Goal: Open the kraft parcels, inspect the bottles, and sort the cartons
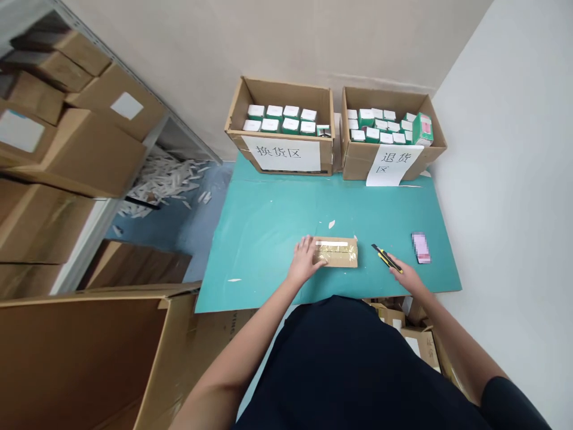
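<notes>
My left hand (305,260) lies with spread fingers against the left end of a small cardboard parcel (339,253), which is wrapped in clear tape and has a white strip on top. My right hand (401,267) closes on a yellow-and-black utility knife (385,257), just right of the parcel and not touching it. Both rest on a teal cutting mat (268,233). Farther right lies a small pink package (421,248), blurred in the picture.
Two open cardboard boxes of small white-and-green cartons stand at the mat's far edge, one labelled 换货区 (281,153), the other 退货区 (394,164). Stacked cartons (71,131) rise on shelves at left, above scattered white scraps (159,182) on the floor. A large open carton (85,352) stands at lower left.
</notes>
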`<state>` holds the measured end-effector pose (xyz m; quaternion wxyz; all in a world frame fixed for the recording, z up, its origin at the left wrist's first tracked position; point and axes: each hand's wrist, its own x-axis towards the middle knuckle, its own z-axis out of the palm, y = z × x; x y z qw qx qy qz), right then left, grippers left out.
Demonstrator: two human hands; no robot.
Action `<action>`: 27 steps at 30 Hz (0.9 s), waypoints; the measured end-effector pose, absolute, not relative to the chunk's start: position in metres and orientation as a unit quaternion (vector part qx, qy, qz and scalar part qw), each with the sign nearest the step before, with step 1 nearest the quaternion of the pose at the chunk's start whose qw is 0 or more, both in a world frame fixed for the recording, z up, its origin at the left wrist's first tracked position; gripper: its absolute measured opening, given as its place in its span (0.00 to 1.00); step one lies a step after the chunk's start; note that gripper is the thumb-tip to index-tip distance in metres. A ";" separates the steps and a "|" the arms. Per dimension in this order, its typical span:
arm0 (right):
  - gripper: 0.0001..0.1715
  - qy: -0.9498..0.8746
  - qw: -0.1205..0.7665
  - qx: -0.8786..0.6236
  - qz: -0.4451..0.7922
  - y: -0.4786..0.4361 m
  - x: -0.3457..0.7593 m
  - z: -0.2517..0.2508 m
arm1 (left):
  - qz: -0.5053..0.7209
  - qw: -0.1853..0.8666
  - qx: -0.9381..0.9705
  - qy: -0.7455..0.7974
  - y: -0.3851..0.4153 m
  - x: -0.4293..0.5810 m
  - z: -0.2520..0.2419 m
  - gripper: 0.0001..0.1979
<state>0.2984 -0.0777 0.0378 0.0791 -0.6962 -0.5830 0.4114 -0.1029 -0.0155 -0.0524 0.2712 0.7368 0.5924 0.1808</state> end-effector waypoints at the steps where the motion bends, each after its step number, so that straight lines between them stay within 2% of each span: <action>1: 0.36 -0.556 0.097 -0.705 0.430 -0.081 0.289 0.034 | 0.148 0.260 0.779 0.551 -0.008 -0.103 -0.049 0.47; 7: 0.38 -0.445 0.161 -0.716 0.513 -0.084 0.244 0.014 | 0.005 0.238 0.870 0.431 0.021 -0.098 -0.046 0.57; 12: 0.37 -0.435 0.168 -0.700 0.541 -0.084 0.231 0.005 | -0.008 0.234 0.884 0.404 0.028 -0.100 -0.046 0.57; 18: 0.37 -0.413 0.193 -0.693 0.559 -0.088 0.228 0.003 | 0.001 0.241 0.882 0.406 0.028 -0.101 -0.041 0.52; 27: 0.36 -0.467 0.176 -0.695 0.518 -0.078 0.233 -0.002 | -0.003 0.244 0.877 0.414 0.028 -0.099 -0.039 0.55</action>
